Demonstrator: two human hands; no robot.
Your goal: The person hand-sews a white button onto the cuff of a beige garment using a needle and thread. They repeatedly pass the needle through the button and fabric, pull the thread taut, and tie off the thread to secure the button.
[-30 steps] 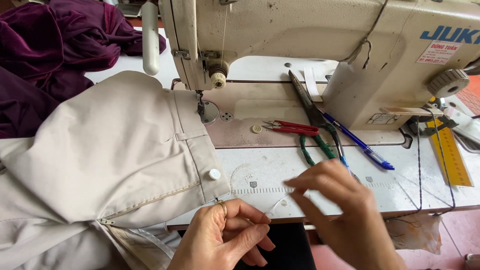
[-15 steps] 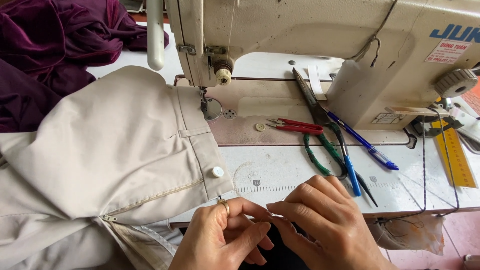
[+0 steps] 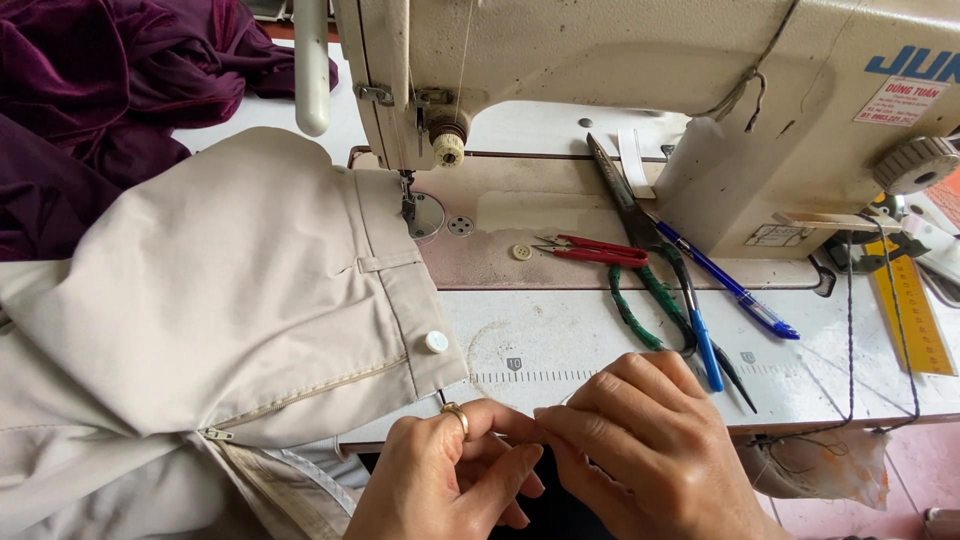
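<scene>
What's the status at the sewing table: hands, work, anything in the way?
Left hand and right hand fingertips pinched together, held item too small to tell. Beige trousers under needle, untouched. Scissors beyond hands, apart.

Top right on your sewing machine (image 3: 640,90) sits a white rectangular sticker (image 3: 895,100) with red print, blue lettering (image 3: 915,62) above it, a small pale plate (image 3: 778,236) lower down.

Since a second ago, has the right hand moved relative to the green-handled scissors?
Yes. The right hand has drawn down and left, away from the green-handled scissors, and now meets the left hand fingertip to fingertip at the table's front edge.
</scene>
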